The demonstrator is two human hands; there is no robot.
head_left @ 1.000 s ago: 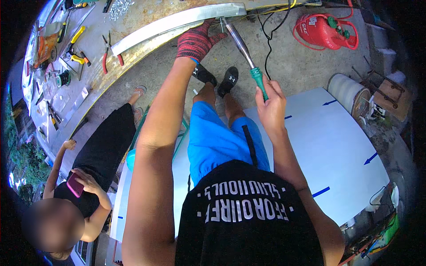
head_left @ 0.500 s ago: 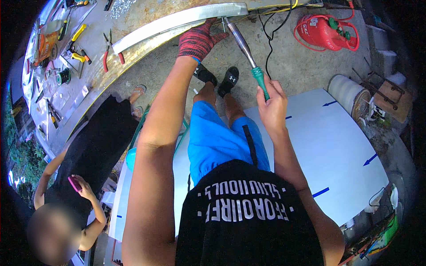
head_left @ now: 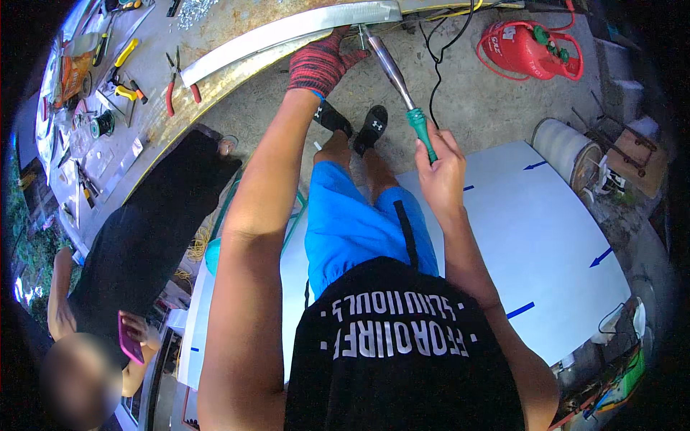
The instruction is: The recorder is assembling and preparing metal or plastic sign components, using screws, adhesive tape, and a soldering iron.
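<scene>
A red-and-black knitted glove covers my left hand (head_left: 320,65), which grips the lower edge of a long silvery metal strip (head_left: 287,34); its fingertips are partly hidden at the strip, and the thumb reaches right. In my bare right hand (head_left: 440,169) is a soldering iron (head_left: 392,75) with a green handle and thick metal barrel. Its tip end points up and left toward the strip's right part, close to the left thumb. A thin upright metal piece shows beside that tip; I cannot tell whether they touch.
Red-handled pliers (head_left: 172,86), a wire spool (head_left: 102,126) and several tools lie on the worktable (head_left: 172,133). A red gas cylinder (head_left: 521,50) stands right, near a black cord (head_left: 435,79). Behind me is a white panel (head_left: 532,237). Another person (head_left: 151,223) holds a pink phone at left.
My hands, the metal strip and the soldering iron stay nearly in place. At left the other person has shifted, bringing the pink phone lower and tilted more upright.
</scene>
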